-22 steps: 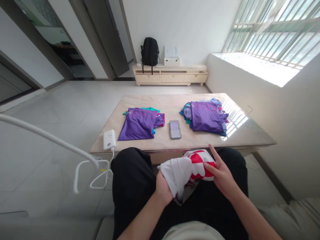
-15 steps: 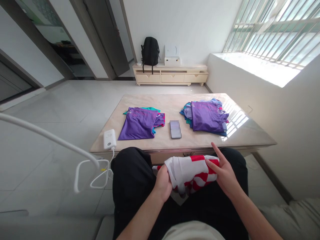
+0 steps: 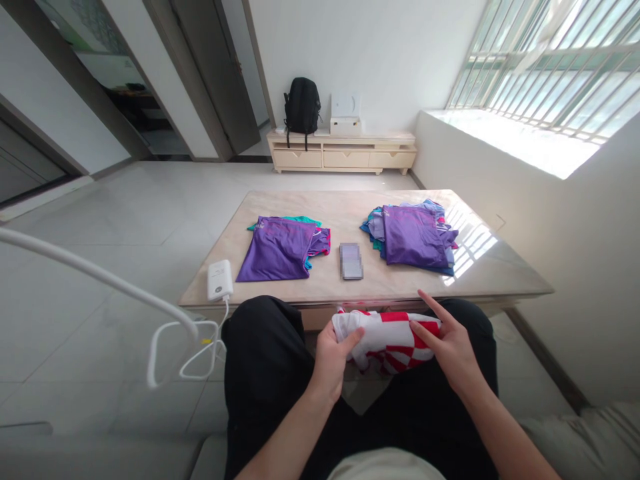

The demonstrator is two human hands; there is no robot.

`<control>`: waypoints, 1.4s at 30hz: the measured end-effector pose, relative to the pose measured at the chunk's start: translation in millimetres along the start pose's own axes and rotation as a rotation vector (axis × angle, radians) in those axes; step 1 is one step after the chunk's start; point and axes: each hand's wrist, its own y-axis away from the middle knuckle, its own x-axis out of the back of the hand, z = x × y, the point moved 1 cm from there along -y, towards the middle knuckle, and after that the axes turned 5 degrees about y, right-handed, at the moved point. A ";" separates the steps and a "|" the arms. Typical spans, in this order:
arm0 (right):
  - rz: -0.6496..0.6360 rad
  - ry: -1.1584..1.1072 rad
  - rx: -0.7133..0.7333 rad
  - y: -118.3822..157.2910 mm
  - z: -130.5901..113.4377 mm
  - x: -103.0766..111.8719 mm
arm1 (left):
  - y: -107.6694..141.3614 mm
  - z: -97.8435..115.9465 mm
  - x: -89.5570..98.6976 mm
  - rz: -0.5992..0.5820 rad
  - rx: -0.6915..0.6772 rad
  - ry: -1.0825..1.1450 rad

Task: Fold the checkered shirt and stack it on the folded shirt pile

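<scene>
A red and white checked cloth garment (image 3: 393, 337), bunched into a roll, is held above my lap just short of the table's front edge. At its left end my left hand (image 3: 334, 353) grips the white part, thumb on top and fingers underneath, mostly hidden. My right hand (image 3: 447, 340) grasps the right end between thumb and fingers, with the index finger stretched out over it. Which garment it is I cannot make out. Beyond it on the table lie a left pile of clothes (image 3: 277, 250) and a right pile (image 3: 415, 233), each topped by a purple garment.
Between the piles on the marble-look table (image 3: 340, 203) lies a phone (image 3: 351, 261) with a blurred screen. A white power bank (image 3: 219, 280) with a cable sits at the left edge. A white curved tube (image 3: 100, 267) crosses the left side. Behind stands a low cabinet (image 3: 345, 159) with a black backpack (image 3: 302, 107).
My left hand has turned so its thumb now lies over the cloth's left end. The cloth's left end has shifted slightly upward and looks more gathered. My right hand has barely moved.
</scene>
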 end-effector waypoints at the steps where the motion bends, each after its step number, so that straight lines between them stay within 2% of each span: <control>1: -0.006 -0.014 -0.023 -1.6 2.3 1.2 | -0.6 -0.4 0.9 0.007 -0.007 0.013; 9: -0.089 -0.014 -0.126 -14.5 28.8 8.9 | 2.3 -1.3 0.4 0.043 0.011 0.032; 15: -0.242 -0.162 -0.283 -9.4 47.0 -4.2 | 5.0 -2.0 -1.4 0.038 0.004 0.050; 19: -0.305 -0.298 -0.223 2.6 50.7 -19.4 | 4.8 -1.4 1.1 0.059 -0.057 -0.043; 23: -0.316 -0.269 -0.164 5.7 44.9 -21.2 | 1.9 4.5 7.3 0.171 -0.144 -0.158; 30: -0.198 -0.024 -0.060 -6.4 33.0 -5.8 | 2.1 8.9 11.6 0.293 -0.234 -0.172; 35: -0.094 0.095 0.060 -2.9 23.9 -5.9 | 4.3 9.5 11.0 0.342 -0.329 -0.205; 40: -0.006 0.037 0.081 5.4 17.7 -11.4 | 8.0 14.7 8.9 0.304 -0.357 -0.178; 42: 0.038 0.009 0.077 7.1 18.4 -12.7 | 8.2 17.1 9.4 0.281 -0.361 -0.232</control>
